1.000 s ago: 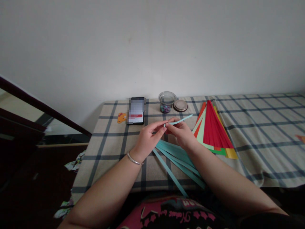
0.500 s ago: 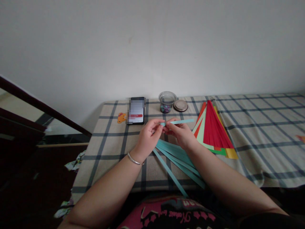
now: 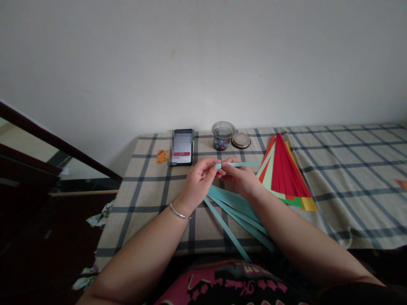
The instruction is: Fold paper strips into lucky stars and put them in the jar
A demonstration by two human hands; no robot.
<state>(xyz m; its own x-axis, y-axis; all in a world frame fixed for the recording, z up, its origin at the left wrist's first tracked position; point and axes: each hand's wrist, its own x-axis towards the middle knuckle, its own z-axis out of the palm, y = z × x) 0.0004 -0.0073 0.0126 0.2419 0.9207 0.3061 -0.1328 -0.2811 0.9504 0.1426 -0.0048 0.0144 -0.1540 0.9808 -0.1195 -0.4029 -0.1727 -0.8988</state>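
Observation:
My left hand [image 3: 197, 183] and my right hand [image 3: 242, 180] meet above the checked tablecloth [image 3: 149, 199]. Both pinch one end of a thin teal paper strip [image 3: 244, 164], whose free end points right and lies almost level. A silver bangle [image 3: 178, 212] circles my left wrist. Under my right forearm several more teal strips [image 3: 237, 216] fan out on the cloth toward the near edge.
A fan of red, green, orange and yellow paper strips [image 3: 284, 173] lies right of my hands. At the back stand a phone [image 3: 181, 147], a clear cup of small coloured pieces [image 3: 222, 135] and its lid [image 3: 241, 140]. A small bear sticker [image 3: 162, 157] sits beside the phone.
The free end of the teal strip has dropped from pointing up-right to lying nearly level. My fingertips have shifted slightly along its left end.

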